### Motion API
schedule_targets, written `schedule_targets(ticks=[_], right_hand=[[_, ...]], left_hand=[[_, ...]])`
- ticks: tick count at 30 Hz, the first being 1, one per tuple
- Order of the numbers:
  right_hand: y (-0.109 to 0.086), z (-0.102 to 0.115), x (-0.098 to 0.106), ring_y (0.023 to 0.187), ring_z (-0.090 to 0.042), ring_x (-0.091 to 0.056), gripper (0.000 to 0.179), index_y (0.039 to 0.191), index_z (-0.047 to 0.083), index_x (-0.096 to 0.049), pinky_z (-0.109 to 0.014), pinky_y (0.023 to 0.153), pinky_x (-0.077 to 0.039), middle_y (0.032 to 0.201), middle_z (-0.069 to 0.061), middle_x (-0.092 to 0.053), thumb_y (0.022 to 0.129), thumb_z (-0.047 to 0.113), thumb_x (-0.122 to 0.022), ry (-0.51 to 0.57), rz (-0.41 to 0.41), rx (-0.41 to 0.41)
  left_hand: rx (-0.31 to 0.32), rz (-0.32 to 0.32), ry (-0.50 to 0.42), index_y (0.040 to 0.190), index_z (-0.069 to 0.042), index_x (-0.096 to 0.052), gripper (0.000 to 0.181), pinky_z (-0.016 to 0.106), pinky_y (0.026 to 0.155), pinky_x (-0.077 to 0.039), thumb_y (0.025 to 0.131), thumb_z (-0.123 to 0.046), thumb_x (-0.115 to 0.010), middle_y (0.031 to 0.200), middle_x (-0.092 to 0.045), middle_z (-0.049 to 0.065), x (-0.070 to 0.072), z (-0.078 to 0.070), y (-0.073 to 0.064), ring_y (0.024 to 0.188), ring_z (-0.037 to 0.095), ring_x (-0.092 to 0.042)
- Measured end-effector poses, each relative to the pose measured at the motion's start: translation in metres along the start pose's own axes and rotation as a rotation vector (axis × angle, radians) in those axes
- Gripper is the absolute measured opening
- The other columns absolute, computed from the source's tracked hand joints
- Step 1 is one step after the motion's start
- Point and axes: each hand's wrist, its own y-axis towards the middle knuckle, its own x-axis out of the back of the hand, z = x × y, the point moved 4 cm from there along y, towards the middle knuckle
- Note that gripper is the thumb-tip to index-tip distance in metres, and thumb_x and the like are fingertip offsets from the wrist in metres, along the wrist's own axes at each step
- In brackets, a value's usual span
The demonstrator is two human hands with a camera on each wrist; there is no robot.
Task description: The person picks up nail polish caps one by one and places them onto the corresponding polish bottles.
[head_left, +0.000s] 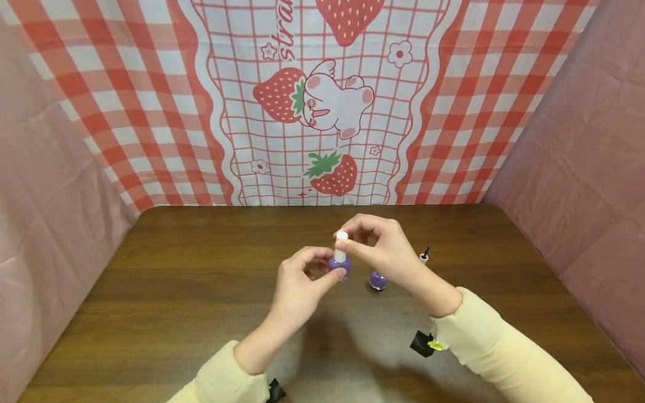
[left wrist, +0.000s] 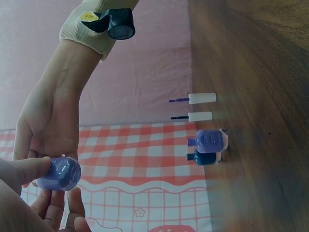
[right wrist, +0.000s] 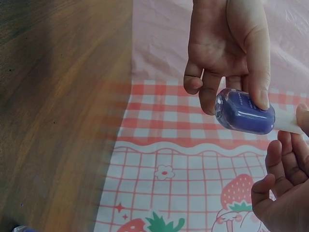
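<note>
A dark wood-grained tabletop (head_left: pixel 195 295) runs back to a hanging cloth (head_left: pixel 319 143) printed with red-and-white checks, strawberries and a white cartoon animal. One pink drape (head_left: pixel 27 182) flanks the left side, a second pink drape (head_left: pixel 600 116) the right. Above the tabletop, the left hand (head_left: pixel 300 283) holds a purple bottle (head_left: pixel 339 266) between thumb and fingers, while the right hand (head_left: pixel 386 247) pinches its white cap (head_left: pixel 340 253). On the wood, an uncapped purple bottle (left wrist: pixel 212 141) stands beside a dark blue bottle (left wrist: pixel 206 158), near two upturned brush caps (left wrist: pixel 202 98).
</note>
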Motion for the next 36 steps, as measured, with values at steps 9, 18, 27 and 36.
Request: schedule_targets(ticks=[9,18,27,36], right_hand=[[0.001,-0.002,0.003,0.069,-0.013,-0.053,0.014,0.096,0.010,-0.068,-0.025,0.058,-0.045,0.087,-0.001,-0.066,0.083,0.009,-0.072,0.008,0.070,-0.045],[-0.002,-0.002,0.032,0.085,-0.013,-0.060,0.028,0.111,0.012,-0.063,-0.025,0.074,-0.049,0.097,-0.002,-0.066,0.084,0.014,-0.071,-0.068,0.082,-0.099],[-0.015,-0.008,0.060,0.089,-0.011,-0.060,0.032,0.116,0.013,-0.061,-0.021,0.079,-0.047,0.102,0.002,-0.065,0.085,0.011,-0.070,-0.135,0.045,-0.113],[-0.035,-0.023,0.086,0.091,-0.010,-0.058,0.035,0.117,0.011,-0.060,-0.017,0.078,-0.046,0.103,0.008,-0.064,0.083,0.006,-0.071,-0.179,-0.025,-0.114]], left_hand=[[-0.006,0.062,0.005,0.097,-0.012,-0.070,0.024,0.028,0.066,-0.050,0.075,-0.014,-0.079,0.090,-0.070,0.000,0.003,-0.001,0.002,0.080,0.011,-0.064],[-0.009,0.045,0.013,0.099,-0.012,-0.069,0.026,0.041,0.073,-0.052,0.076,-0.014,-0.079,0.091,-0.070,0.002,0.023,0.001,0.010,0.081,0.014,-0.063],[-0.003,-0.001,0.088,0.101,-0.011,-0.067,0.026,0.043,0.077,-0.050,0.077,-0.015,-0.078,0.097,-0.070,0.004,0.049,0.015,0.025,0.087,0.017,-0.063],[-0.005,-0.054,0.145,0.102,-0.010,-0.067,0.027,0.042,0.078,-0.050,0.078,-0.016,-0.078,0.096,-0.069,0.007,0.075,0.040,0.039,0.087,0.022,-0.063]])
